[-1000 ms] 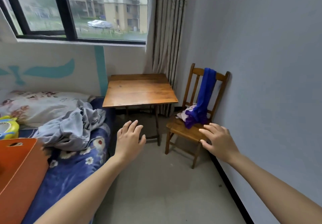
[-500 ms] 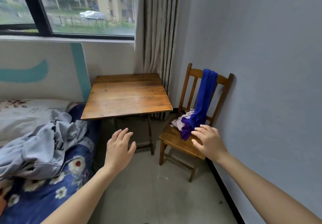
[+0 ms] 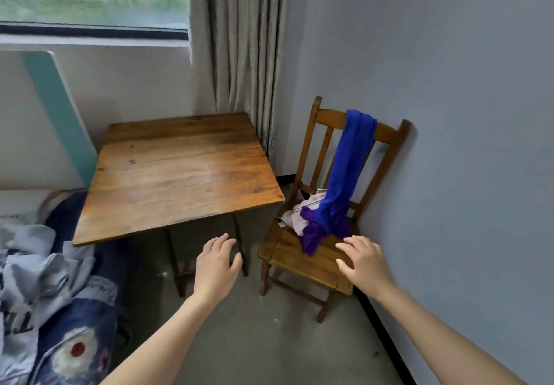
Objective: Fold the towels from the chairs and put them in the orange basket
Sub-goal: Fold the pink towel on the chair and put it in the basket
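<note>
Both open hands have advanced with the view toward the brown slatted wooden chair [image 3: 295, 257]: the right hand [image 3: 364, 264] now hovers over its seat, close by the bright blue towel's [image 3: 347, 174] lower end, and the left hand [image 3: 215, 261] is level with the square wooden table's [image 3: 180, 174] legs.

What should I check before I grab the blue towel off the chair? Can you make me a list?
1. Right hand empty, fingers relaxed: ok.
2. Left hand empty too: ok.
3. Blue towel easy to get: ok, it hangs over the wooden chair back and its lower end lies on the seat by the right fingertips.
4. Blue towel free of the pale cloth on the seat: cannot tell, they overlap.
5. Wooden table nearby for folding: ok, it stands just left of the chair.
6. Orange basket in sight: not ok, this view does not show it.
</note>
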